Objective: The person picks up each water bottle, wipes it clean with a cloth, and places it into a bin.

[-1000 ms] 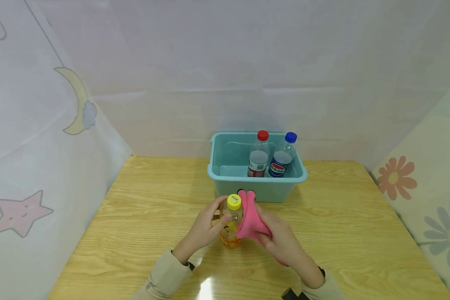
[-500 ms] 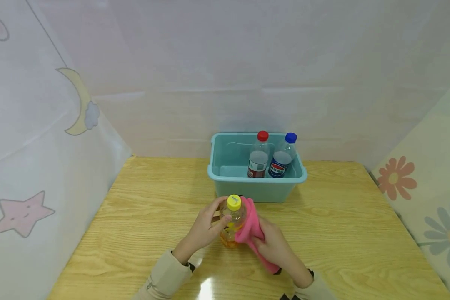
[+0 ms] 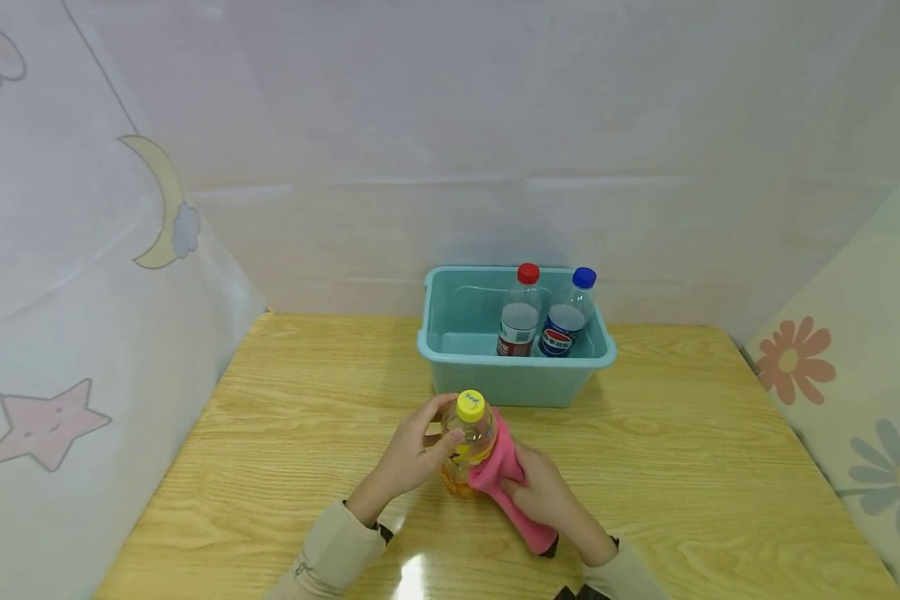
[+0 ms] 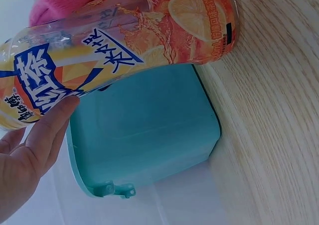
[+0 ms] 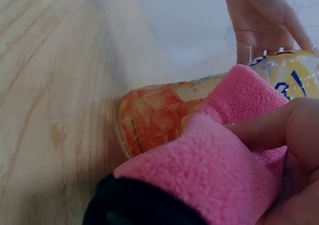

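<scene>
A clear bottle with a yellow cap [image 3: 470,406] stands upright on the table in front of the bin. My left hand [image 3: 412,446] grips its upper part from the left, thumb at the front. An orange label with lemon slices covers the bottle [image 4: 149,33] in the left wrist view. On the other side, my right hand [image 3: 543,492] holds a pink fleecy cloth [image 3: 525,527] against the bottle. In the right wrist view, thumb and fingers pinch the folded cloth [image 5: 199,165], which has a dark edge and hides part of the label.
Just behind the hands, a turquoise bin [image 3: 502,385] stands on the wooden table [image 3: 330,375]. Inside its right half are a red-capped bottle [image 3: 517,323] and a blue-capped bottle [image 3: 566,318]. Printed sheets [image 3: 450,167] hang at the back and both sides.
The right hand and cloth have moved toward the person and down along the bottle's right side; the cloth's top has dropped from beside the cap. The left hand keeps its grip.
</scene>
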The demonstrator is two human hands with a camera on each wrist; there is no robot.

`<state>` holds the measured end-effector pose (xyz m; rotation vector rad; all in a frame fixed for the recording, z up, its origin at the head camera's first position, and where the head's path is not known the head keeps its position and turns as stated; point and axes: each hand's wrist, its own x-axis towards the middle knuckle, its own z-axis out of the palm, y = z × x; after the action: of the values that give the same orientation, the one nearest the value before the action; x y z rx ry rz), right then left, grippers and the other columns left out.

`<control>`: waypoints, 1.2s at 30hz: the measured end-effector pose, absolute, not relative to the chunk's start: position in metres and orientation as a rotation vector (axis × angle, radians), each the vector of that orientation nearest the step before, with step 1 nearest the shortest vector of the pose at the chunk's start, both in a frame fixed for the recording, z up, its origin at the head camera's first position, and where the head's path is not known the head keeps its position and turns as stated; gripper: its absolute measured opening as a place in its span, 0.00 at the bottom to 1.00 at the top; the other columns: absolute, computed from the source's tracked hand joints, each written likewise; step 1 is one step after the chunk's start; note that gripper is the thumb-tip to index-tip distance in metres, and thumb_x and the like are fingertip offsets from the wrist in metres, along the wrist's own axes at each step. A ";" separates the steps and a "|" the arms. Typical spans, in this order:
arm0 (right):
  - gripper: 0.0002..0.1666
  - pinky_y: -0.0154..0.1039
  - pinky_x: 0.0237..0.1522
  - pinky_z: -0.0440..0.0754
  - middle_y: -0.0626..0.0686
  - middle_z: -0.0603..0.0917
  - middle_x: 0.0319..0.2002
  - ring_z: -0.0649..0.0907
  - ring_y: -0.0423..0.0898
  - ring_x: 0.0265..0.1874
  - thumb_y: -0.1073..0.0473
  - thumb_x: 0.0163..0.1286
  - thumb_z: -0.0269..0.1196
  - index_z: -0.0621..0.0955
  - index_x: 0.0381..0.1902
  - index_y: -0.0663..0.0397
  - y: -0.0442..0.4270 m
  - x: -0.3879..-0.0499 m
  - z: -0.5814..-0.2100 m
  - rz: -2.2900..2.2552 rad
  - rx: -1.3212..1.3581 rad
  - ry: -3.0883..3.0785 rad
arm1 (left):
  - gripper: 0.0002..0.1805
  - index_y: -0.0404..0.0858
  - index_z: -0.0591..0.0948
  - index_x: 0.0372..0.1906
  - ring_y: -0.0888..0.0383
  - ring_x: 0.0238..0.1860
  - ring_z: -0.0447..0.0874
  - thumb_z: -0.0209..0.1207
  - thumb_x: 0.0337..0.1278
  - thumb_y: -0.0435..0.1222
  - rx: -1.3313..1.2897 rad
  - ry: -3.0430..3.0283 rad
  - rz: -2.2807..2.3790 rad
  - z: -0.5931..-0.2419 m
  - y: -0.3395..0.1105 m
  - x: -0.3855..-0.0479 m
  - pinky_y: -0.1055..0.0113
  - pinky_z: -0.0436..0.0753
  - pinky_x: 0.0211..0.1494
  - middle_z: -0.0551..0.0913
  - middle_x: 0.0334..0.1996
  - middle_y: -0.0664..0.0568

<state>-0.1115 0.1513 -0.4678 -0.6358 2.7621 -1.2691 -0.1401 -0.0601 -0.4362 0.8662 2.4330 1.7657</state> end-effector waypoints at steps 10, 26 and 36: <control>0.28 0.36 0.28 0.76 0.57 0.81 0.35 0.79 0.46 0.32 0.72 0.53 0.62 0.72 0.54 0.68 0.152 -0.115 -0.476 -1.129 -0.608 2.733 | 0.22 0.30 0.65 0.60 0.45 0.49 0.75 0.52 0.62 0.31 0.859 2.425 1.751 -0.435 -0.059 -0.141 0.62 0.81 0.44 0.75 0.48 0.39; 0.32 0.34 0.29 0.76 0.58 0.82 0.37 0.79 0.44 0.31 0.71 0.50 0.65 0.71 0.56 0.64 0.161 -0.111 -0.477 -1.229 -0.504 2.800 | 0.22 0.36 0.70 0.57 0.50 0.47 0.75 0.57 0.59 0.38 0.757 2.439 1.815 -0.434 -0.057 -0.139 0.63 0.82 0.42 0.76 0.43 0.45; 0.35 0.43 0.38 0.77 0.57 0.81 0.43 0.79 0.48 0.38 0.70 0.48 0.68 0.71 0.57 0.62 0.170 -0.104 -0.465 -1.308 -0.341 2.853 | 0.18 0.31 0.73 0.49 0.47 0.43 0.77 0.61 0.53 0.33 0.589 2.507 1.860 -0.422 -0.050 -0.134 0.64 0.83 0.36 0.78 0.40 0.42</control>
<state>-0.1041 0.1703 -0.4649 -0.3411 2.8531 -1.3085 -0.1336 -0.0504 -0.4216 0.5886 2.5067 1.8598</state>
